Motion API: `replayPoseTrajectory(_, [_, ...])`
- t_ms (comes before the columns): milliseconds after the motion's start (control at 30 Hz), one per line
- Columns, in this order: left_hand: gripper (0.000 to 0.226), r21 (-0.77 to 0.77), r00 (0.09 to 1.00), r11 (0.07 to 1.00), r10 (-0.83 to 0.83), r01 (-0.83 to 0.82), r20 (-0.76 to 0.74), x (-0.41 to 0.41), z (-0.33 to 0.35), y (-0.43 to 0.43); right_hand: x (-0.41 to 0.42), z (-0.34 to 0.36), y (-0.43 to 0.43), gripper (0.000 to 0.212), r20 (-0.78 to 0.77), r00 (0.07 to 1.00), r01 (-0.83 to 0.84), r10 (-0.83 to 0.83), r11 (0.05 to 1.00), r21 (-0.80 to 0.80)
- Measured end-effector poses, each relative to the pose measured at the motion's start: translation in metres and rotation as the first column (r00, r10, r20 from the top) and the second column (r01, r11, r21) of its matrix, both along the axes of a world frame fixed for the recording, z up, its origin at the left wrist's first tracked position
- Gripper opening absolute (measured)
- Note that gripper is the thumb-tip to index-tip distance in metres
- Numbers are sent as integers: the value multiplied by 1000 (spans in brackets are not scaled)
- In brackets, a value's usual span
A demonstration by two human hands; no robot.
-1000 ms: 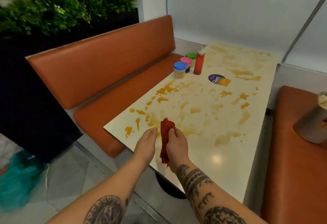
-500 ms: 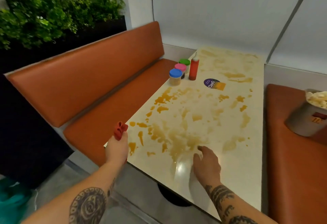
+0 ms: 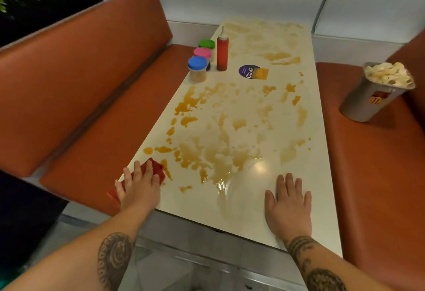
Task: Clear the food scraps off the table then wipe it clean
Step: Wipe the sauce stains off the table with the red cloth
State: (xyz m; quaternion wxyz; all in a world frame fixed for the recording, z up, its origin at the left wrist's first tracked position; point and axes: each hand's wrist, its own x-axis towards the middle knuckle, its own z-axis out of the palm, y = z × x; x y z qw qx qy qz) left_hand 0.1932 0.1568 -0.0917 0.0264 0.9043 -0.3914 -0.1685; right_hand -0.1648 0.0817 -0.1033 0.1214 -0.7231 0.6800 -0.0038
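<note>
A cream table (image 3: pixel 259 189) is smeared with orange-brown sauce stains (image 3: pixel 207 152) over most of its length. My left hand (image 3: pixel 138 187) lies flat with straight fingers on a red cloth (image 3: pixel 156 170) at the table's near left corner; part of the cloth hangs over the edge. My right hand (image 3: pixel 288 203) rests flat, fingers spread, on the near right part of the table, touching nothing else.
Three lidded jars, blue (image 3: pixel 197 69), pink (image 3: pixel 202 54) and green (image 3: pixel 207 45), stand by a red squeeze bottle (image 3: pixel 222 50) at the far left edge. A round sticker (image 3: pixel 249 72) sits mid-table. A metal bucket of scraps (image 3: pixel 377 93) stands on the right orange bench (image 3: pixel 377 175). Another bench (image 3: pixel 103 116) runs left.
My left hand, which held the bunched cloth off the table's edge, now presses it flat on the near left corner. My right hand has flattened on the table. The view has tilted down.
</note>
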Motion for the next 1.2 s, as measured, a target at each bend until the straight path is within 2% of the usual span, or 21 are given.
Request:
replayPoseTrajectory(167, [56,47,996,996,81,-82,27,-24,2,-11,1,1,-3,72,-32,999,-26,27,999,37])
replayPoseTrajectory(333, [60,51,998,997,-53,51,39,-76,-1,-12,-2,1,-1,87,-50,997,-63,66,996,67])
replayPoseTrajectory(567, [58,16,989,990,-143,142,27,-101,-3,18,-5,0,4,88,-12,997,-79,80,996,40])
replayPoseTrajectory(767, [59,71,995,993,93,-95,32,-53,5,-21,-3,-2,2,87,-3,997,-80,80,996,28])
replayPoseTrajectory(867, [58,59,988,988,140,-144,62,-52,2,-37,-4,-4,0,86,-13,997,-78,79,997,25])
replayPoseTrajectory(1200, [58,-5,983,984,-175,176,46,-123,-1,9,-5,-3,3,87,-9,997,-75,76,996,38])
